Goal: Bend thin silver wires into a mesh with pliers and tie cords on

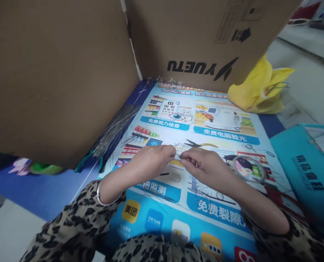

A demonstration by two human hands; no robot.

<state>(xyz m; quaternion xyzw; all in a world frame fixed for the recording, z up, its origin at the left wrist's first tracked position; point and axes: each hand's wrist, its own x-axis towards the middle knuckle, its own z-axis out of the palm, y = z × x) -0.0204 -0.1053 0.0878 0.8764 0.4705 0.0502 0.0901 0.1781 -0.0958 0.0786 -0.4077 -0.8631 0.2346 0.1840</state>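
Observation:
Close together over the printed poster sheet (162, 136), both hands pinch with their fingertips almost meeting. My left hand (158, 156) and my right hand (197, 160) hold a thin wire (177, 154) between them; the fingers hide most of it. Fine wire loops show just beyond the fingertips. Pliers with a yellow handle (202, 145) lie just behind my right hand. Left of my left hand lies a bundle of thin straight metal wires (115, 127). A tool with teal handles (87, 160) sits at the near end of that bundle.
Cardboard panels (55, 72) stand on the left and back. A yellow bag (255, 91) sits at the back right, a teal box (301, 163) at the right. A clear tape roll (234, 165) lies by my right forearm. Small shiny pieces (167, 83) lie along the back.

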